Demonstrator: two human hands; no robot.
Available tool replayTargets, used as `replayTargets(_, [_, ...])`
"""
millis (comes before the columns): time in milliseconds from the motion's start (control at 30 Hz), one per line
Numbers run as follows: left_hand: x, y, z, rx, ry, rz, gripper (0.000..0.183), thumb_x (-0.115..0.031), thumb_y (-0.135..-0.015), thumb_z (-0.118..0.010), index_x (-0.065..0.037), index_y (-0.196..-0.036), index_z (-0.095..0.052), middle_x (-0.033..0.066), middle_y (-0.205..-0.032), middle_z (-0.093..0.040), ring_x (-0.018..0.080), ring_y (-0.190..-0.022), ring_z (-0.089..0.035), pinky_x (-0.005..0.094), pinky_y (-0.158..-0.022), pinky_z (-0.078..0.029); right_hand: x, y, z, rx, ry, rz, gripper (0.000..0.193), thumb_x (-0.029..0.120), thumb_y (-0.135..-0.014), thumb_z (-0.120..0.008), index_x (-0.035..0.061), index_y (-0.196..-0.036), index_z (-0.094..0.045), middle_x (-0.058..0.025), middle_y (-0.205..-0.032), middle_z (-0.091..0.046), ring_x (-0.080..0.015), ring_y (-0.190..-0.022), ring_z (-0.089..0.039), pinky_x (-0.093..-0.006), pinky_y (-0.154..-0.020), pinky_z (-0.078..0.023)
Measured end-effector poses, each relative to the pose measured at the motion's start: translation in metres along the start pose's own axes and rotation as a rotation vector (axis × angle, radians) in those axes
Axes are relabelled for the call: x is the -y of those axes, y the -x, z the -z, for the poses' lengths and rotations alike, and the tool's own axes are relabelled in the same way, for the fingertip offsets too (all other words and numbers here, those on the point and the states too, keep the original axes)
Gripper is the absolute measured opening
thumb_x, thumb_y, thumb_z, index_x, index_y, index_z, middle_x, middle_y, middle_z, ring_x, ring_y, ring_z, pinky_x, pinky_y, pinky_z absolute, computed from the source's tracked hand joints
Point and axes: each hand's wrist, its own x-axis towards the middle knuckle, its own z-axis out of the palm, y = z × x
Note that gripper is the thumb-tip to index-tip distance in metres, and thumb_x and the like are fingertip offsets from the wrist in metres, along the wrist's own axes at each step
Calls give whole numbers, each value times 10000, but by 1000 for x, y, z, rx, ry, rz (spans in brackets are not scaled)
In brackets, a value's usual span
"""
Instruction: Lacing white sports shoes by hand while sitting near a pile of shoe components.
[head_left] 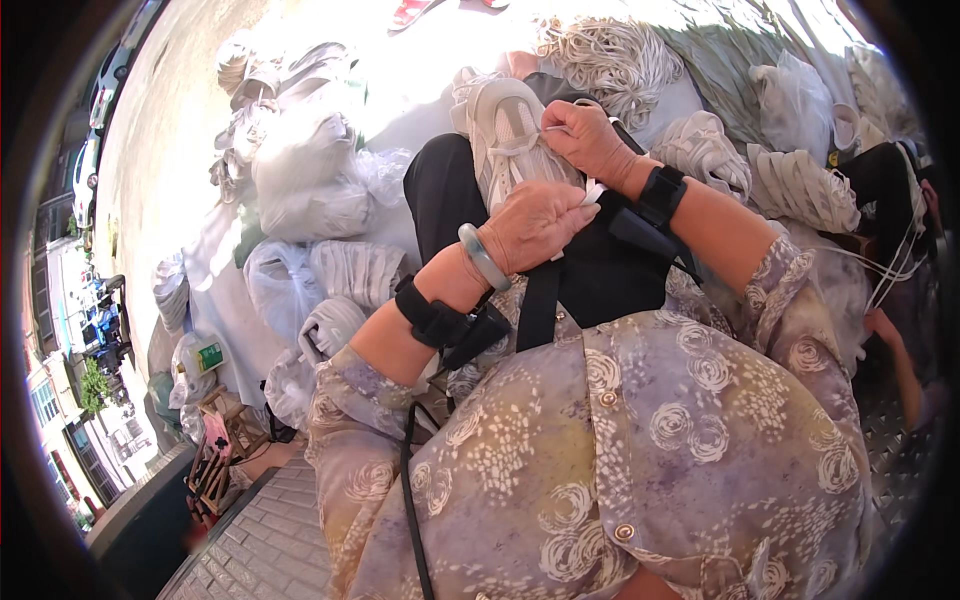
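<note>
The left hand (528, 222) pinches a white lace (594, 191) between closed fingers. The right hand (588, 146), fingers also pinched together, holds lace beside a shoe (506, 128).

Bright daylight, strongest along the upper edge, pale ground (160, 140) overexposed at upper left, plastic bags (310, 175) bleached by glare, softer shade over the patterned shirt (680, 450), deep shadow at far right, buildings (80, 445) bowed by fisheye distortion, black vignette around the rim
</note>
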Motion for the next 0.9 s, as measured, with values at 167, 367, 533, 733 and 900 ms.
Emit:
replayTargets(167, [1,4,-1,27,1,-125,280,-213,-883,-508,-2,-701,-532,123,-577,-516,288,-547,-520,345,-541,-411,-3,-2,-1,-10,154,157,111,110,-727,-558,14,-781,-543,-146,-639,-543,-265,-596,-539,-312,-597,-441])
replayTargets(367, [-3,-1,4,97,39,-93,292,-219,-883,-510,-1,-688,-509,123,-588,-516,282,-550,-516,343,-540,-409,-5,-14,3,-43,-27,-42,117,131,-742,-555,20,-774,-537,-132,-631,-542,-251,-582,-536,-321,-585,-432])
replayTargets(533, [10,8,-4,24,29,-111,282,-215,-887,-514,-3,-701,-519,108,-637,-548,239,-566,-535,336,-545,-410,22,-39,-9,114,271,25,160,163,-750,-608,24,-778,-533,-95,-637,-544,-213,-647,-558,-315,-617,-434])
replayTargets(733, [16,13,1,33,654,347,327,-263,-924,-488,-12,-736,-579,49,-748,-611,126,-724,-581,271,-653,-463,8,-52,-16,166,396,-2,200,219,-731,-609,34,-751,-536,-119,-653,-563,-287,-649,-564,-365,-619,-435])
replayTargets(900, [0,1,7,117,815,271,343,-280,-934,-466,-10,-773,-601,43,-816,-620,118,-827,-571,253,-739,-454,0,-53,-14,214,340,-29,196,218,-743,-575,29,-737,-526,-118,-641,-555,-282,-631,-559,-369,-613,-434])
